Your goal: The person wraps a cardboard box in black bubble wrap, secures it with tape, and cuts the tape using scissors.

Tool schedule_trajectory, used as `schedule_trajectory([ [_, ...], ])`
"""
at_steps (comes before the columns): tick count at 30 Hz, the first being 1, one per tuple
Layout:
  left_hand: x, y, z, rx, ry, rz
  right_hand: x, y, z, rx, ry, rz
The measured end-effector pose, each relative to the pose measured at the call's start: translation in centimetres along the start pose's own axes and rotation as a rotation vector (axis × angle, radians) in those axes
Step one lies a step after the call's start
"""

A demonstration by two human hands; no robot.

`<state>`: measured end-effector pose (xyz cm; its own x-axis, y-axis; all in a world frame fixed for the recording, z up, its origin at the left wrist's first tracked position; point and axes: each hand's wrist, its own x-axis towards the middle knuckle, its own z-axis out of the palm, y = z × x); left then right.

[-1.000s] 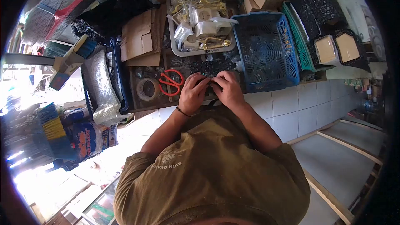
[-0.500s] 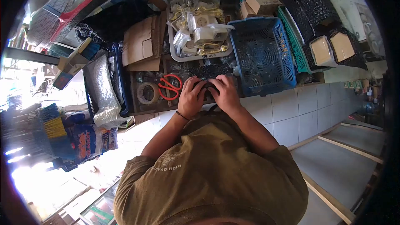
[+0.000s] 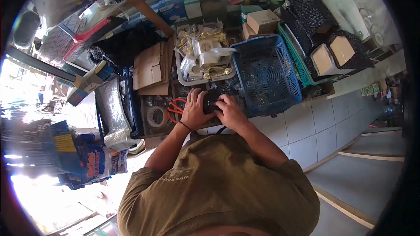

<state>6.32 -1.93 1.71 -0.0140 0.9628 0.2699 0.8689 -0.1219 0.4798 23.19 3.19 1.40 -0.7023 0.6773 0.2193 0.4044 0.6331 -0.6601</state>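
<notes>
Both of my hands are at the front edge of the table, close together over a small black item [image 3: 211,100]. My left hand [image 3: 195,110] has its fingers bent on the left side of the black item. On the other side, my right hand [image 3: 230,112] has curled fingers touching the same item. Red-handled scissors [image 3: 174,110] lie beside my left hand, partly covered by it. A roll of tape [image 3: 156,116] rests left of the scissors. Behind my hands stands a white tray [image 3: 205,81] of bagged gold-coloured handles and plates.
An empty-looking blue basket [image 3: 267,76] is right of the tray, with a green basket [image 3: 302,67] beyond it. Cardboard pieces [image 3: 148,71] and bubble wrap [image 3: 113,109] lie left. Small cardboard boxes [image 3: 262,21] stand behind. Wrapped boxes [image 3: 332,57] are far right.
The view has shifted, so the table appears lower. My hands have moved slightly apart, the black item between them shows more, and my left hand covers more of the scissors.
</notes>
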Motion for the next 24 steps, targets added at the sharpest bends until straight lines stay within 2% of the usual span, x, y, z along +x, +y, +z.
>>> schedule_trajectory([
  [1, 0.1, 0.0, -0.2, -0.073, -0.093, -0.042, -0.2, 0.0, -0.3, -0.002, 0.015, -0.003],
  [4, 0.3, 0.5, -0.8, -0.039, -0.191, -0.09, -1.0, -0.1, -1.0, 0.099, 0.084, -0.038],
  [7, -0.3, 0.6, -1.1, -0.039, -0.1, -0.133, -2.5, 0.2, -2.2, 0.207, 0.289, -0.036],
  [9, -1.0, 0.8, -2.1, -0.078, -0.068, -0.289, -3.8, 0.5, -3.2, 0.262, 0.413, 0.0],
  [10, -1.3, 0.6, -2.8, -0.124, -0.076, -0.297, -4.7, 0.3, -3.9, 0.488, 0.356, 0.184],
  [12, -1.2, 1.4, -3.8, -0.157, -0.096, -0.275, -6.0, 0.9, -4.9, 0.654, 0.327, 0.236],
  [13, -1.1, 2.9, -4.7, -0.166, -0.162, -0.204, -6.4, 1.1, -5.9, 0.654, 0.359, 0.233],
  [15, -0.2, 5.4, -5.8, -0.17, -0.238, -0.117, -7.3, 1.4, -7.8, 0.584, 0.261, 0.153],
  [16, 0.4, 6.6, -5.8, -0.203, -0.316, -0.033, -7.4, 1.7, -8.5, 0.58, 0.282, 0.156],
  [17, 1.1, 7.7, -5.6, -0.236, -0.395, 0.049, -7.6, 2.1, -9.2, 0.598, 0.19, 0.141],
  [19, 2.3, 9.8, -4.9, -0.262, -0.427, 0.115, -7.9, 2.6, -10.9, 0.638, 0.031, 0.091],
  [20, 2.7, 10.3, -4.6, -0.286, -0.452, 0.16, -8.0, 3.0, -11.6, 0.635, 0.043, 0.098],
  [22, 3.3, 11.1, -4.3, -0.288, -0.456, 0.183, -8.3, 3.5, -12.8, 0.642, -0.096, 0.099],
  [24, 3.9, 12.2, -4.8, -0.27, -0.436, 0.206, -8.3, 3.7, -13.5, 0.61, -0.106, 0.12],
])
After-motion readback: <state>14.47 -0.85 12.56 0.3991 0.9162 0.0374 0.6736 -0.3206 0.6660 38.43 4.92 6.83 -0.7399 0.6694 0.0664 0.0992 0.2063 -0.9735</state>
